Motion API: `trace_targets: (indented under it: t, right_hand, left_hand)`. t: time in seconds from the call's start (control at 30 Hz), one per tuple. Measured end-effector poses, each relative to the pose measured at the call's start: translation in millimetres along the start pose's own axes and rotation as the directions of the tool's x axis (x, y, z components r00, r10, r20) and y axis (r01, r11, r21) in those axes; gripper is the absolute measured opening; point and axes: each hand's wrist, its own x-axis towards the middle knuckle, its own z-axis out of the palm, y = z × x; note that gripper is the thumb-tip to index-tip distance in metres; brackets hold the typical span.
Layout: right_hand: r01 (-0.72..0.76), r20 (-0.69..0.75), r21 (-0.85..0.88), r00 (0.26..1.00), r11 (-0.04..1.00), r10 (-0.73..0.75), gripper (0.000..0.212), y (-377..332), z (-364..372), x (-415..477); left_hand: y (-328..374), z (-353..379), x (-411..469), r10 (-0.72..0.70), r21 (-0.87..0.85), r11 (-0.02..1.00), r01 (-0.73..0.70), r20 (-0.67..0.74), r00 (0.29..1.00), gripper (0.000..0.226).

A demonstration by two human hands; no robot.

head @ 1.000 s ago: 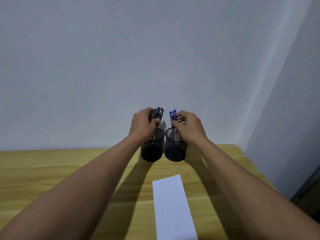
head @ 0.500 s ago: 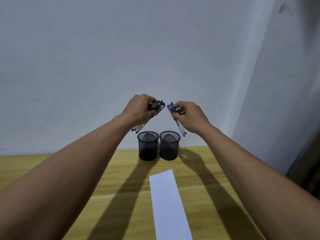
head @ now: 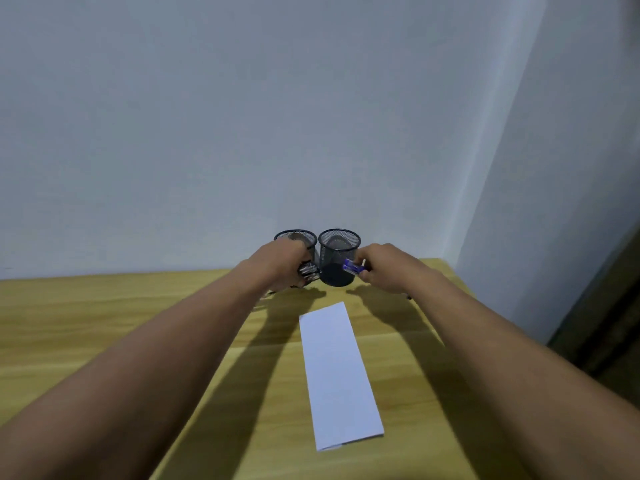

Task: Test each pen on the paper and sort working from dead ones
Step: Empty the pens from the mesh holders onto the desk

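You see a dim, evenly lit scene with a cool bluish cast on the wall (head: 242,116) and a warmer tone on the wooden table (head: 86,323). Light comes from above and behind you: both forearms throw long, dark shadows forward across the table, flanking the white paper (head: 337,372), which is the brightest surface but shows no glare. Your left hand (head: 282,265) and right hand (head: 388,268) look soft with blur, and the pens in them smear into streaks. Wide-angle distortion bends the wall corner at right and stretches your arms toward the lower edges.
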Motion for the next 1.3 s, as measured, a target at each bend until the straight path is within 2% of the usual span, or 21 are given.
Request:
trace_targets:
  t: [0.27, 0.43, 0.73, 0.97, 1.07, 1.17, 1.3]
  right_hand:
    - [0.027, 0.055, -0.063, 0.998, 0.998, -0.024, 0.020, 8, 42, 12]
    - [0.045, 0.052, -0.026, 0.998, 0.999, -0.043, 0.029, 11, 55, 22]
    - [0.031, -0.081, 0.003, 0.996, 1.000, -0.031, 0.032, 16, 49, 9]
    - [-0.011, -0.079, 0.002, 0.997, 1.000, 0.011, 0.033, 28, 46, -1]
    - [-0.017, -0.081, -0.033, 0.997, 0.999, 0.015, 0.030, 34, 51, -6]
    - [-0.020, -0.069, -0.057, 0.997, 0.998, 0.016, 0.027, 42, 60, -8]
    - [-0.028, -0.071, -0.080, 0.997, 0.996, 0.022, 0.025, 52, 65, -9]
  left_hand:
    - [-7, 59, 18, 0.004, -0.033, 0.999, -0.003, 0.023, 1.000, 0.014]
    - [-9, 66, 17, 0.007, -0.075, 0.997, -0.010, -0.037, 0.999, 0.011]
    - [-13, 66, 7, -0.061, -0.150, 0.988, 0.038, -0.148, 0.987, 0.029]
    - [4, 53, 3, -0.005, -0.118, 0.993, -0.030, -0.285, 0.959, 0.014]
    - [17, 51, 15, 0.079, -0.120, 0.987, -0.109, -0.230, 0.970, 0.022]
    - [33, 53, 27, 0.149, -0.050, 0.986, -0.156, -0.121, 0.981, 0.018]
    - [50, 60, 41, 0.170, 0.024, 0.985, -0.171, 0.027, 0.985, 0.018]
